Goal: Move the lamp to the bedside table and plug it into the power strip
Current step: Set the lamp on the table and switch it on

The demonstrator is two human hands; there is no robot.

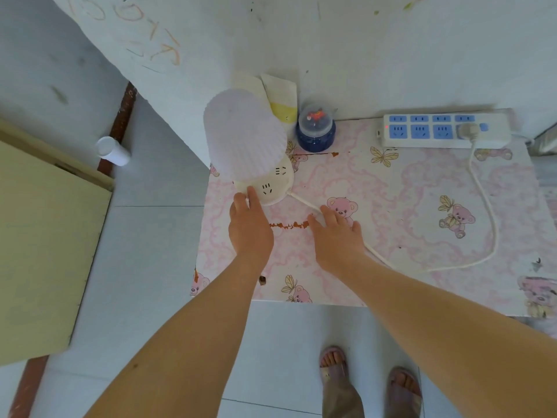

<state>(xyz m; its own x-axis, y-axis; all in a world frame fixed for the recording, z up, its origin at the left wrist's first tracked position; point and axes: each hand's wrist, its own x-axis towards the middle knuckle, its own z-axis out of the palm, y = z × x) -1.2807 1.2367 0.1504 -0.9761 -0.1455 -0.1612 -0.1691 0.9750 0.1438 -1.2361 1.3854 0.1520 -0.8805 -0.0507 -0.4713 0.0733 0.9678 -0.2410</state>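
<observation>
Standing upright at the near-left corner of the bedside table (407,206): a white lamp (247,140) with pleated shade and round socketed base. Trailing right in a loop, its white cord (488,206), plug (466,130) sitting in the blue-and-white power strip (437,129) lying along the far edge.

Home bedroom: teddy-print bedside table (391,188), crayon-scribbled wall (156,34), tiled floor (156,236).

Pale tiled floor (156,236); crayon-scribbled white wall (211,31); yellowish board (45,236) at left
</observation>
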